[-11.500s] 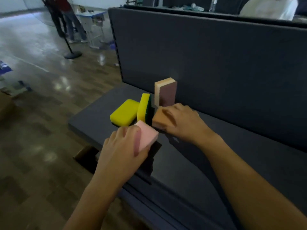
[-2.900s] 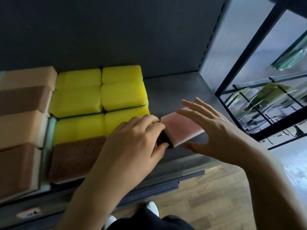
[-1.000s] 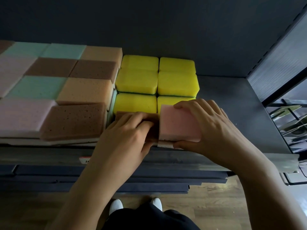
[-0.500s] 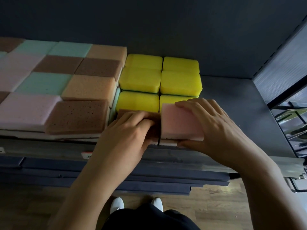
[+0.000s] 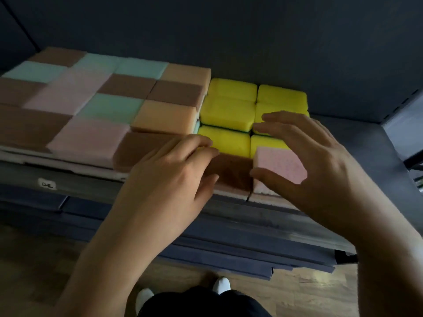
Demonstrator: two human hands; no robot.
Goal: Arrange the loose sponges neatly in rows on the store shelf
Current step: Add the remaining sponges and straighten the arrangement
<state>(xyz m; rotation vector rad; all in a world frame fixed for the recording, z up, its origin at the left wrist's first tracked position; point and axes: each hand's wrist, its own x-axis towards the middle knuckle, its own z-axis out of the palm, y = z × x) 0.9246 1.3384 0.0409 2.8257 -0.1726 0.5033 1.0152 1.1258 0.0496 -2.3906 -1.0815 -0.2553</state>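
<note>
The fingers (image 5: 277, 129) of the right hand (image 5: 320, 161) are spread straight just above a pink sponge (image 5: 281, 165), with only the thumb touching its near side and nothing gripped. The fingers (image 5: 201, 149) of the left hand (image 5: 169, 179) lie loosely bent on the brown sponge (image 5: 233, 172) beside it, holding nothing. Both sponges sit at the front edge of the shelf (image 5: 366, 145), towards its right end, against the yellow sponges (image 5: 229, 110) behind. A thumb catching the pink one could tip it onto the floor (image 5: 68, 259).
</note>
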